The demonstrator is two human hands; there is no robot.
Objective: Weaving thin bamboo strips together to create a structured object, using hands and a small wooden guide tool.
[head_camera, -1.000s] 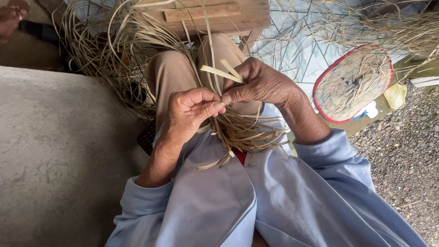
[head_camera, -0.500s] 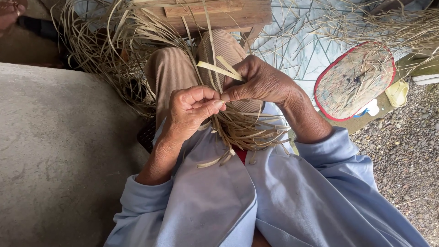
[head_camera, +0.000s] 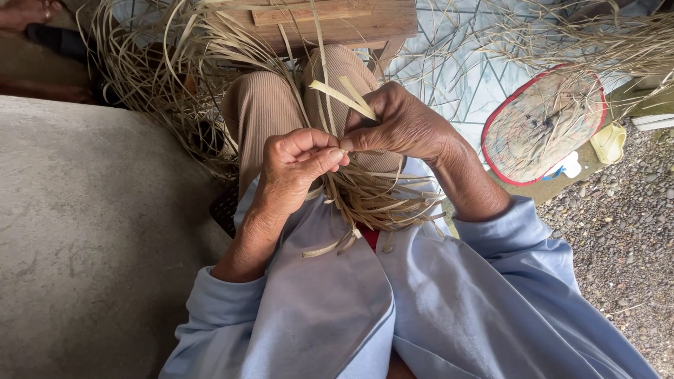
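My left hand (head_camera: pixel 298 168) and my right hand (head_camera: pixel 401 126) meet over my lap, thumbs almost touching. Both pinch pale flat straw strips (head_camera: pixel 342 95) whose ends stick up above my right fingers. A bundle of loose strip ends (head_camera: pixel 379 203) hangs below the hands onto my light blue shirt. More long strips (head_camera: pixel 175 63) trail away over my tan trouser knees (head_camera: pixel 263 105) toward the upper left.
A grey concrete slab (head_camera: pixel 91 231) fills the left. A wooden block (head_camera: pixel 337 21) lies beyond my knees. At the right a woven round fan with a red rim (head_camera: pixel 544 123) rests on a patterned sheet, beside gravel ground (head_camera: pixel 625 231). Another person's hand (head_camera: pixel 28 12) shows at top left.
Both hands stay almost still on the strips. The upright strip ends have shifted slightly.
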